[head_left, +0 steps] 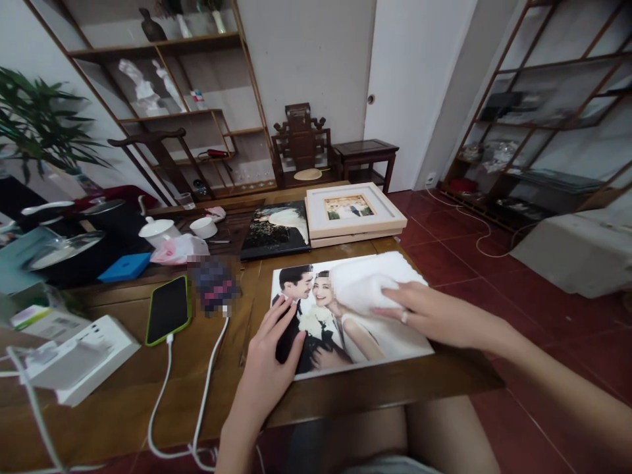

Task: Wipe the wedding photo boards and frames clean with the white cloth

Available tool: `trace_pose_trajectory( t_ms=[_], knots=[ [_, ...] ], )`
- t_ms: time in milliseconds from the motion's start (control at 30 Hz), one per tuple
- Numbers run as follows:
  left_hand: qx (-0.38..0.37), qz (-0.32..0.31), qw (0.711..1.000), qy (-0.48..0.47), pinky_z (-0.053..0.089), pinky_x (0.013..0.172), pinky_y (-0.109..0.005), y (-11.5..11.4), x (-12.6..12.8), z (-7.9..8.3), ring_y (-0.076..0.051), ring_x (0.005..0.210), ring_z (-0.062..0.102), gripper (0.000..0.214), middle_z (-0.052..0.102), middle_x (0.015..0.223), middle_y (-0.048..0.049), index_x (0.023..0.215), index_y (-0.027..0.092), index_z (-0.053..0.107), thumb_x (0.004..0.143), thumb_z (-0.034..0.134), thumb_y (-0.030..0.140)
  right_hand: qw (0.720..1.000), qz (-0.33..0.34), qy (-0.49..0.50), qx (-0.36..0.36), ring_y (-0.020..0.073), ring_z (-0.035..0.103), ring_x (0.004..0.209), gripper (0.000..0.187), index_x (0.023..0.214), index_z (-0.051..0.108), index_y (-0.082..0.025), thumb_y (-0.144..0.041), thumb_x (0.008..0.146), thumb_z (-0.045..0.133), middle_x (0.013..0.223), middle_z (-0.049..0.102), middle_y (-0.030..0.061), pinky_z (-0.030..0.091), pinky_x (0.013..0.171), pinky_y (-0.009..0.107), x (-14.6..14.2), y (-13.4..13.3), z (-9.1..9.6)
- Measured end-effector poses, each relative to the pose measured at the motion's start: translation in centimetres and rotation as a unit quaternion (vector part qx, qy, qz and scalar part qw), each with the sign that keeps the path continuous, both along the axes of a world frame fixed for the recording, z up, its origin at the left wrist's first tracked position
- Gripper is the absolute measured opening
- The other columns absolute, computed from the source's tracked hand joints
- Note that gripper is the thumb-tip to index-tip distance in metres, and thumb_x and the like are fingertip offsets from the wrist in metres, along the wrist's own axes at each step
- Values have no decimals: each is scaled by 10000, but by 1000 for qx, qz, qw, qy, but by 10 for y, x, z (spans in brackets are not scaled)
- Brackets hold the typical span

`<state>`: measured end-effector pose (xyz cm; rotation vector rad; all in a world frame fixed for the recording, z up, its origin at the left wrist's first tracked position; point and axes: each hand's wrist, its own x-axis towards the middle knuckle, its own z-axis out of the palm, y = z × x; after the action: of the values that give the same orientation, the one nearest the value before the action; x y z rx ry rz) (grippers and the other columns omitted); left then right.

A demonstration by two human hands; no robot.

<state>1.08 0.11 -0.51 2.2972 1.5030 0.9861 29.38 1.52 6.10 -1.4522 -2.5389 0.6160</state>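
A large photo print [363, 339] of a couple lies flat near the table's front edge. Spread over its lower left part, my left hand [276, 345] rests with fingers apart and holds nothing. On the upper right of the print, my right hand [412, 308] presses down a bunched white cloth [363, 293], possibly a wad of tissue. A ring shows on one right finger. The cloth covers part of the print's pale area, and its side under my palm is hidden.
Behind the print are a dark photo panel [276, 230] and a pale framed picture [355, 227]. To the left lie a phone [168, 311] on a white cable, a power strip [93, 362], a blue box [124, 267], a teapot [158, 230] and a black pot [69, 257].
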Motion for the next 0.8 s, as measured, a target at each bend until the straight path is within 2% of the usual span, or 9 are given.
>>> trace_pose_trajectory(
  t_ms=[100,200,333,433,567,600,700,800],
  knots=[
    [-5,-3,1000,0,379,1055,-459,0,0,0,-248,1295,425,392,527,1342,-92,1256,207,536,868,522,263,1000,5,16,23,243,576,834,305,925,563,-197,-395,945,331,840,615,72,435,757,327,2,35,-2],
    [-8,-3,1000,2,373,1059,-460,1,0,0,-245,1301,418,387,523,1346,-95,1253,201,537,871,518,263,999,-8,19,43,250,578,852,297,910,559,-189,-389,942,342,879,625,87,422,760,321,2,61,-6],
    [-9,1,1000,0,371,1062,-457,0,0,-1,-244,1298,422,375,525,1343,-94,1236,199,549,870,521,274,997,-39,13,71,277,568,896,308,922,558,-176,-370,949,321,912,610,116,423,764,355,-2,68,-14],
    [-7,3,1000,-1,375,1059,-459,-1,0,-1,-244,1290,432,360,543,1325,-93,1218,201,560,867,525,272,996,-32,7,82,294,540,1011,247,918,574,-182,-280,932,348,955,606,117,425,815,384,-8,43,-16],
    [-4,6,1000,-5,384,1054,-457,0,1,-1,-245,1288,435,349,544,1324,-88,1205,207,568,862,531,264,997,9,-33,69,307,427,1242,272,942,611,-204,-109,824,385,1173,588,127,427,905,434,-11,-20,-8],
    [-5,7,1000,-6,385,1054,-456,0,2,-1,-245,1288,436,347,543,1326,-87,1201,209,570,861,533,263,997,8,-48,60,306,409,1265,286,934,620,-211,-89,790,406,1211,582,123,428,924,447,-10,-36,-5],
    [-3,7,1000,-7,386,1053,-460,1,2,0,-249,1287,437,343,543,1325,-90,1193,211,574,855,539,262,995,70,-46,48,305,417,1267,268,857,650,-260,-94,697,514,1304,547,69,433,966,471,-9,-76,2],
    [2,4,1000,-8,392,1046,-467,1,1,0,-255,1280,445,348,543,1324,-95,1196,212,571,853,540,259,992,113,-25,45,310,430,1256,211,709,643,-277,-88,642,576,1309,549,24,437,984,472,-13,-91,6]
  ],
)
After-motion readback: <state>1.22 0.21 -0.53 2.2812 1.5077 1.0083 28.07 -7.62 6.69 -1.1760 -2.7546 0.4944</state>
